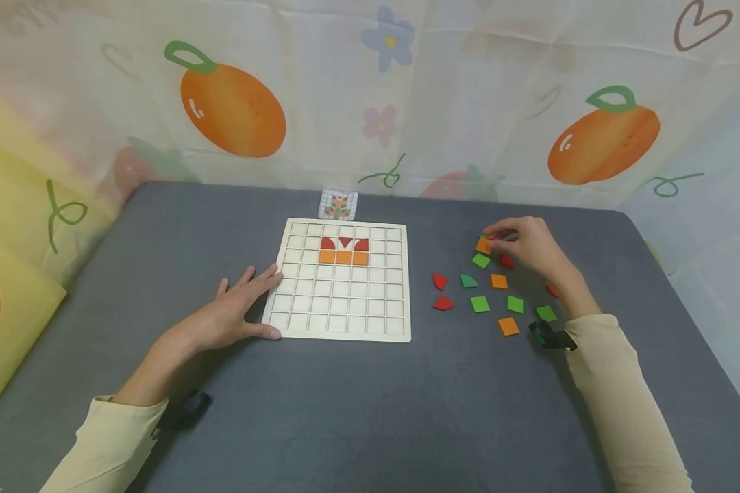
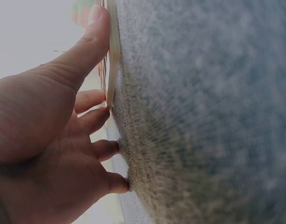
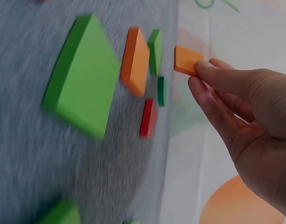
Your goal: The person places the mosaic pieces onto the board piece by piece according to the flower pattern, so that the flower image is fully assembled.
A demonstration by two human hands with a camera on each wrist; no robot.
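Observation:
My right hand (image 1: 527,241) pinches an orange square tile (image 3: 187,59) between thumb and fingertips, lifted above the table among loose tiles. Spread along the left edge of the white grid board (image 1: 333,327), my left hand (image 1: 231,308) touches the rim with thumb and fingertips. In the left wrist view the thumb lies over the board's edge and two fingers rest lower on the cloth. On the board, three orange squares (image 1: 343,257) form a row. Right above them sit a red triangle (image 1: 345,242) and two red curved pieces (image 1: 361,244).
A small pattern card (image 1: 338,205) lies behind the board. Right of the board are scattered green squares (image 1: 479,304), orange squares (image 1: 508,326), red quarter-round pieces (image 1: 443,303) and a dark green piece (image 1: 469,281). A fruit-printed curtain (image 1: 456,89) hangs along the table's back.

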